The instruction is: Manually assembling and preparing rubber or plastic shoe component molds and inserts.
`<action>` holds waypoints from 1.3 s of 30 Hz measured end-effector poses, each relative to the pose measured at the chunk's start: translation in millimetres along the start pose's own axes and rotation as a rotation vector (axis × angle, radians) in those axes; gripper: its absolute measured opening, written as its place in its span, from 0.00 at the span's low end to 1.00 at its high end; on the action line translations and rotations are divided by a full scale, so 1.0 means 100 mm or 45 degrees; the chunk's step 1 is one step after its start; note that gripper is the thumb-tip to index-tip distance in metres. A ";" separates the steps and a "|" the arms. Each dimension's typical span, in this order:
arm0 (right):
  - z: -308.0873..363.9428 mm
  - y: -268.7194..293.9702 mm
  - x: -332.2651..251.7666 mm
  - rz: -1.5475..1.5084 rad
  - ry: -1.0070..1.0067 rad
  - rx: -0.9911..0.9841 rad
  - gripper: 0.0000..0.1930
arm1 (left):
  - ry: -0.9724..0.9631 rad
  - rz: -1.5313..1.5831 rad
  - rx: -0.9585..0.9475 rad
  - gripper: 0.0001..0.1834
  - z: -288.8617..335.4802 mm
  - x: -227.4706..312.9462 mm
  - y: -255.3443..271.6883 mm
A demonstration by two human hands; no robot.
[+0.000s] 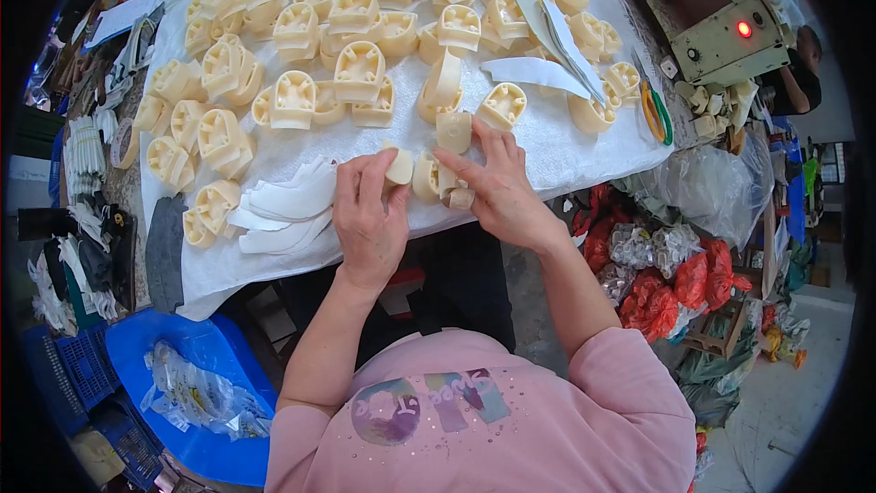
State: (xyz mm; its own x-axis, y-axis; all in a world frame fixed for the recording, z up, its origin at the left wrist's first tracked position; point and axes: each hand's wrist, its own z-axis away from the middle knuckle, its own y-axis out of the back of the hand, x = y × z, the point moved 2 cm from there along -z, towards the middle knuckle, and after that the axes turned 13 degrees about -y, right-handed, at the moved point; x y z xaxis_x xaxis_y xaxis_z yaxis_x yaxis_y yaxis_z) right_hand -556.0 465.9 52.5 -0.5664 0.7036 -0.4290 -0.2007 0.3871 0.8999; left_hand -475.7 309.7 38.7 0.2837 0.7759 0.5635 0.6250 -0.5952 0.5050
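Note:
Both my hands work at the near edge of a table covered with a white cloth [584, 141]. My left hand [370, 210] pinches a cream plastic moulded part [399, 165] between thumb and fingers. My right hand [488, 183] grips the other side of the same cluster of cream parts [438, 178], fingers curled over it. Another cream part [453, 131] stands just beyond my right fingertips. Several more cream moulded parts [358, 73] lie spread over the cloth farther away.
A stack of white curved strips [287, 210] lies left of my left hand. More white strips [547, 46] rest on the parts at the right. Scissors [655, 110] lie at the cloth's right edge. A blue bin [196, 356] sits below left; red bags [675, 283] are piled at right.

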 end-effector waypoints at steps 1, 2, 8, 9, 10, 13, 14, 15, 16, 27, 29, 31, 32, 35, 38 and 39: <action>0.00 -0.01 -0.02 0.064 0.010 -0.005 0.26 | 0.015 -0.036 -0.014 0.23 0.04 0.00 0.01; 0.00 -0.05 -0.02 0.058 0.010 -0.003 0.26 | 0.028 -0.072 -0.029 0.22 0.06 -0.01 0.02; 0.06 0.06 -0.18 0.070 -0.188 0.320 0.19 | -0.145 -0.279 -0.289 0.18 -0.01 0.12 0.04; 0.02 0.07 -0.19 0.096 -0.196 0.208 0.17 | -0.150 -0.277 -0.292 0.18 -0.04 0.14 0.05; -0.01 0.08 -0.20 0.123 -0.203 0.096 0.14 | -0.335 -0.370 -0.314 0.16 -0.07 0.18 0.05; -0.10 0.15 -0.29 0.200 -0.179 -0.026 0.11 | -0.491 -0.430 -0.353 0.16 -0.13 0.16 0.07; -0.11 0.17 -0.29 0.203 -0.183 -0.022 0.11 | -0.455 -0.404 -0.371 0.16 -0.15 0.12 0.08; -0.12 0.19 -0.30 0.272 -0.066 -0.001 0.11 | -0.457 -0.403 -0.366 0.16 -0.15 0.10 0.09; -0.12 0.21 -0.31 0.341 0.053 0.019 0.11 | -0.209 -0.289 -0.391 0.18 -0.16 0.04 0.08; -0.09 0.24 -0.27 0.371 -0.055 -0.080 0.11 | -0.400 -0.349 -0.329 0.18 -0.20 0.14 0.06; -0.09 0.23 -0.23 0.352 -0.053 -0.077 0.11 | -0.502 -0.281 -0.529 0.20 -0.09 0.12 -0.07; -0.06 0.17 -0.12 0.017 -0.089 -0.098 0.15 | -0.517 -0.305 -0.511 0.19 -0.07 0.09 -0.06; -0.04 0.10 -0.02 0.018 -0.090 -0.095 0.15 | -0.528 -0.332 -0.494 0.19 -0.05 0.08 -0.06; 0.00 0.09 0.25 -0.405 0.002 -0.033 0.19 | -0.514 -0.327 -0.473 0.18 0.02 0.12 -0.08; 0.06 0.19 0.37 -0.858 -0.243 -0.082 0.21 | -0.505 -0.323 -0.374 0.15 0.02 0.14 -0.14; 0.06 0.22 0.34 -0.786 -0.281 -0.019 0.21 | -0.501 -0.328 -0.373 0.15 0.03 0.14 -0.16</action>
State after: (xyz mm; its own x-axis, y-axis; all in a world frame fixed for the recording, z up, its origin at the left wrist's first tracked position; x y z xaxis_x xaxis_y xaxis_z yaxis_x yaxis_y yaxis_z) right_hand -575.2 501.5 56.8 -0.1663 0.4614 -0.8714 -0.4485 0.7517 0.4836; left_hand -479.6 330.4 36.8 0.4340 0.8902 0.1389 0.4976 -0.3654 0.7867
